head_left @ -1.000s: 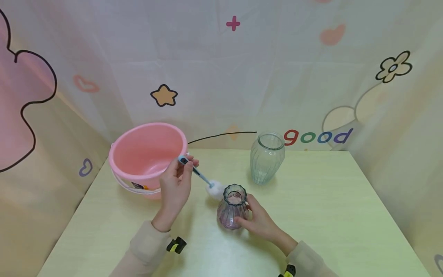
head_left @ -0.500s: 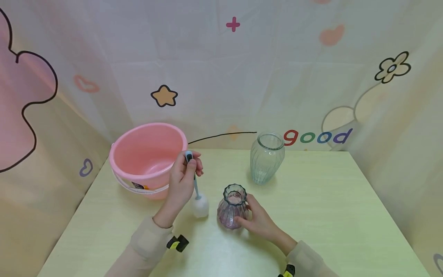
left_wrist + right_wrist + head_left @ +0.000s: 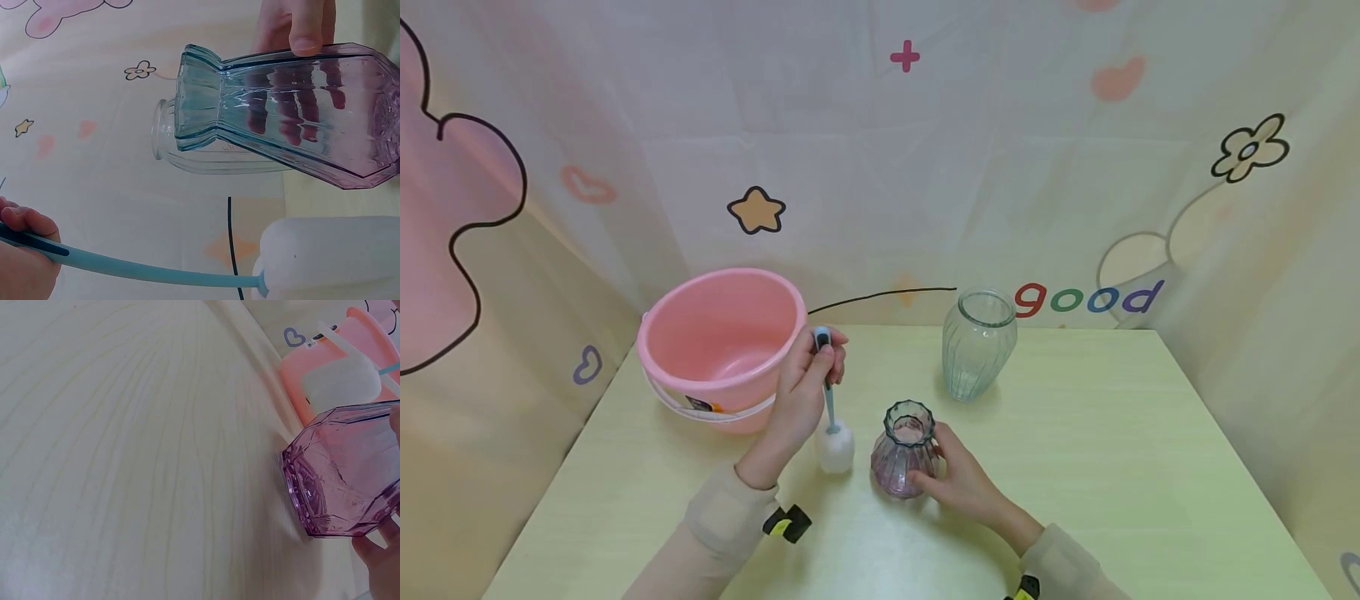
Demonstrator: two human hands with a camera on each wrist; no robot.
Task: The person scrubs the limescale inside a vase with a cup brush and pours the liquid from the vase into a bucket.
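My left hand (image 3: 801, 385) grips the blue handle of a bottle brush (image 3: 835, 448), whose thick white head hangs down close above or at the tabletop. Just right of that head is a ribbed glass vase (image 3: 901, 458), blue-green at the scalloped neck and purple towards the base. My right hand (image 3: 966, 477) holds this vase from the right side, thumb in front and fingers behind. Through the glass those fingers show in the left wrist view, where the brush's white head (image 3: 331, 256) is apart from the vase. The vase's purple base (image 3: 306, 487) appears in the right wrist view.
A pink bucket (image 3: 722, 383) with a white handle stands behind my left hand. Further back on the right is a taller clear, greenish glass vase (image 3: 977, 346). The pale wood-grain table (image 3: 1112, 450) meets a printed curtain (image 3: 865, 167) at its far edge.
The brush has swung from a slant beside the small vase to hanging nearly upright, left of it. My left hand shifted slightly right. My right hand and the vase stayed put.
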